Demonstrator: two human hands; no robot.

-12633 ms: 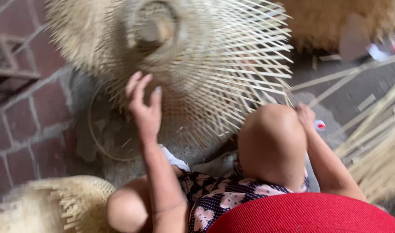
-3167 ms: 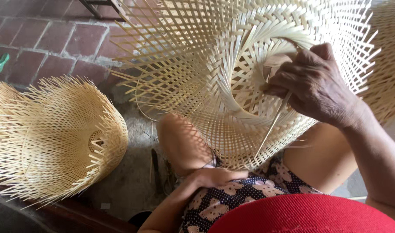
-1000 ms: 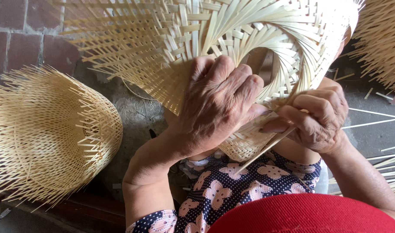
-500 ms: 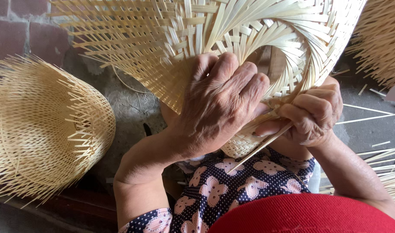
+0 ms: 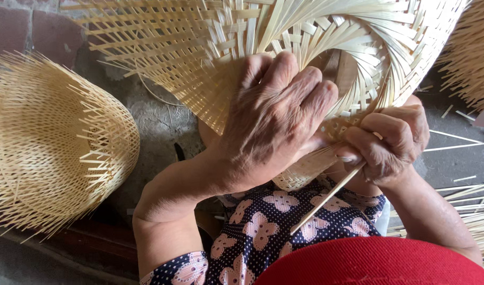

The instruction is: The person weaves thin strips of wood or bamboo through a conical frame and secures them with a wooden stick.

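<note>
Up top, filling most of the far side of the view, is a big half-woven bamboo basket (image 5: 199, 47), pale strips crossing in an open lattice with loose ends sticking out all round, and a tighter swirl of flat strips on its right part. Off to the left on the ground sits a second woven basket (image 5: 52, 142), lying on its side, well apart from the hands. At the near edge there's a red rounded shape (image 5: 379, 261) and dark flower-print clothing (image 5: 273, 221) over the lap.

Left hand (image 5: 276, 119) is laid flat across the weave, fingers spread and pressing down on the strips near the swirl, not closed round anything. Right hand (image 5: 387, 140) is just beside it, touching the basket's edge, fingers curled tight and pinching a thin bamboo strip (image 5: 326, 198) that slants down towards the lap. More loose bamboo strips (image 5: 471, 192) lie on the ground at the right.
</note>
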